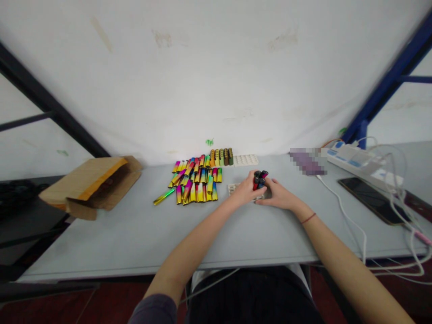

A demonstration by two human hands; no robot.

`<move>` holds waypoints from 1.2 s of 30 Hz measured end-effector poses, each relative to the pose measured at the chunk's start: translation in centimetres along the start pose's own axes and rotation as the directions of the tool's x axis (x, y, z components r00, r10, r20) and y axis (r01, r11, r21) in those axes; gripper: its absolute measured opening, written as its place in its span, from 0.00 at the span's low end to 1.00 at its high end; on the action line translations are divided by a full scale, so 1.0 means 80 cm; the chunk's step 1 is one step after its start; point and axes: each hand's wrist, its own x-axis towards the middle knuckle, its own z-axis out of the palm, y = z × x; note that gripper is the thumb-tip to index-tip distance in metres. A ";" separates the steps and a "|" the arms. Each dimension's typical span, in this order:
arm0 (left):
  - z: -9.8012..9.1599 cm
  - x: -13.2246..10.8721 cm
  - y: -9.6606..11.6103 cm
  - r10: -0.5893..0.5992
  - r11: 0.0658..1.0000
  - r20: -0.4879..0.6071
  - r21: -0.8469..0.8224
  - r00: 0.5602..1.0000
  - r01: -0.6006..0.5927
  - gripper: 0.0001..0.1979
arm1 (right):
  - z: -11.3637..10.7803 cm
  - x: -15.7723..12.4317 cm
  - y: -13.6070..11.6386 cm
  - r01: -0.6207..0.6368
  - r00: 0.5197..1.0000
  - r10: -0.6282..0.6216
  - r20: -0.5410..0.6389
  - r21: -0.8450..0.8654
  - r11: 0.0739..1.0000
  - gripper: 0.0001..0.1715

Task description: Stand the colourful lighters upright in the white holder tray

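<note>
Several shiny tubes [260, 181], red and dark blue with dark ends, stand close together upright between my two hands. My left hand [248, 191] has its fingers closed round them from the left. Beneath is a small white tray with holes [232, 188], partly covered by my hands. My right hand [279, 196] curves round the right end of this tray, thumb at its front edge and fingertips near the tubes. Left of my hands lies a heap of shiny rainbow-coloured tubes [199, 191]. One green and gold tube [164, 197] lies apart from the heap.
Behind, near the wall, upright tubes [221, 157] stand in rows beside another white tray [246, 160]. An open cardboard box [91, 184] lies at the left. Rightward are a pixelated purple item [307, 163], a dark phone [373, 200], a power strip [364, 166] and tangled white cables [344, 211].
</note>
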 end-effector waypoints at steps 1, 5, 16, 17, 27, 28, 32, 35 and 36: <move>0.001 0.000 0.000 0.005 1.000 -0.005 -0.014 1.000 -0.005 0.32 | 0.001 0.000 0.001 0.002 1.000 -0.002 -0.002 -0.002 1.000 0.46; 0.003 -0.001 0.001 -0.009 0.997 -0.054 -0.083 0.999 0.005 0.30 | 0.005 0.000 0.004 -0.004 1.000 0.004 -0.009 -0.001 1.000 0.52; -0.030 -0.001 0.011 -0.200 0.951 -0.336 -0.291 0.920 0.101 0.18 | -0.009 -0.007 0.021 -0.068 0.994 0.071 -0.079 0.036 0.997 0.56; -0.037 -0.005 0.011 -0.227 0.947 -0.341 -0.295 0.912 0.125 0.18 | -0.013 -0.010 0.027 -0.087 0.990 0.089 -0.110 0.020 0.996 0.55; -0.068 -0.042 0.009 -0.462 0.847 -0.305 -0.431 0.833 0.312 0.20 | -0.020 -0.014 0.041 -0.126 0.964 0.062 -0.260 -0.240 0.963 0.55; -0.067 -0.042 0.010 -0.465 0.843 -0.302 -0.440 0.832 0.311 0.20 | -0.016 -0.013 0.037 -0.111 0.966 0.036 -0.256 -0.282 0.953 0.54; -0.062 -0.039 0.010 -0.431 0.854 -0.307 -0.443 0.849 0.273 0.19 | -0.013 -0.012 0.034 -0.081 0.984 0.014 -0.176 -0.380 0.922 0.38; -0.060 -0.040 0.007 -0.423 0.864 -0.309 -0.421 0.851 0.277 0.19 | -0.028 -0.016 0.049 -0.116 0.984 0.039 -0.172 -0.464 0.878 0.27; -0.059 -0.041 0.006 -0.422 0.865 -0.308 -0.417 0.853 0.278 0.19 | -0.035 -0.016 0.055 -0.141 0.983 0.061 -0.173 -0.499 0.855 0.26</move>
